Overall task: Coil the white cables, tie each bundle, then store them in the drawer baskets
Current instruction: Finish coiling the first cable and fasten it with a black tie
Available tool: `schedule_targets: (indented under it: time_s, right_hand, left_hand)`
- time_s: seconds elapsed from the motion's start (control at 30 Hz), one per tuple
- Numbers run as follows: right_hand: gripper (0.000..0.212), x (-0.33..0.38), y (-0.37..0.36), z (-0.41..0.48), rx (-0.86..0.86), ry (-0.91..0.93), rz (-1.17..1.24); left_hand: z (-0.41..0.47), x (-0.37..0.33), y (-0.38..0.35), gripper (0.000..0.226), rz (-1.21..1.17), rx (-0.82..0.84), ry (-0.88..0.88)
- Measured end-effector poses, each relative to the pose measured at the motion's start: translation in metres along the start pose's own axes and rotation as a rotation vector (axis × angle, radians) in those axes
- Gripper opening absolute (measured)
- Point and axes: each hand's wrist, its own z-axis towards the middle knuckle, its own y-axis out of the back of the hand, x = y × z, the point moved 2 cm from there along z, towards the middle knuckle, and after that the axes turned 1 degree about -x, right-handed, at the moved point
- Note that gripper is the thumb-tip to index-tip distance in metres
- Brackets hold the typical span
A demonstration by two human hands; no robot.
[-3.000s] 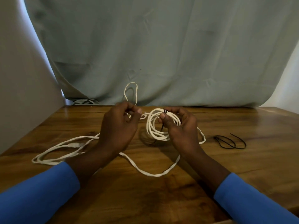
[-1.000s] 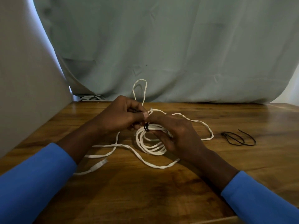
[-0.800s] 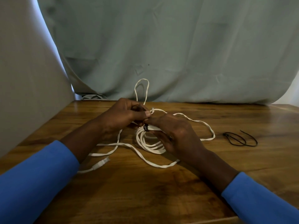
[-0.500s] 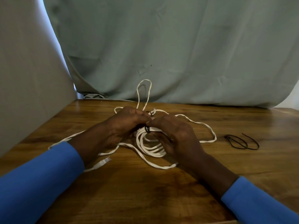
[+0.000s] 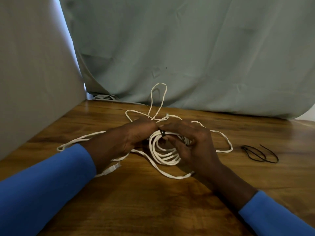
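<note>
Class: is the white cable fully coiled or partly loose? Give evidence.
Partly loose. Several loops of the white cable are bundled at a black tie, but long strands and a connector trail over the table.

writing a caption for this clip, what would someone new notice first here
The left hand and right hand meet mid-table, gripping a white cable coil where a black tie wraps its strands. One loose loop stands up against the curtain behind, and spare black ties lie on the wooden table to the right.
</note>
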Motion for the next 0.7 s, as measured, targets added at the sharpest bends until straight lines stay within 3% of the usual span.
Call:
schedule_targets:
  time_s: [0.07,0.17,0.23,0.3,0.43,0.7]
  right_hand:
    - [0.028,-0.004,0.001,0.000,-0.019,-0.092,0.052]
    - [0.023,-0.011,0.003,0.001,-0.077,-0.250,0.081]
    - [0.019,-0.020,0.004,0.002,-0.120,-0.335,0.103]
    - [0.017,-0.027,0.007,0.003,-0.172,-0.421,0.160]
    - [0.020,-0.031,0.010,0.002,-0.243,-0.555,0.295]
    - [0.017,-0.035,0.008,-0.001,-0.201,-0.789,0.407]
  left_hand:
    - [0.002,0.001,-0.002,0.029,0.080,-0.154,-0.133]
    - [-0.007,-0.007,-0.004,0.022,0.421,-0.521,-0.574]
    - [-0.022,-0.018,-0.008,0.007,0.554,-0.572,-0.882]
    - [-0.028,-0.024,-0.011,0.006,0.692,-0.479,-1.065]
    - [-0.023,-0.021,-0.015,0.020,0.937,-0.316,-1.124]
    - [-0.014,-0.007,-0.020,0.023,1.059,-0.261,-1.072]
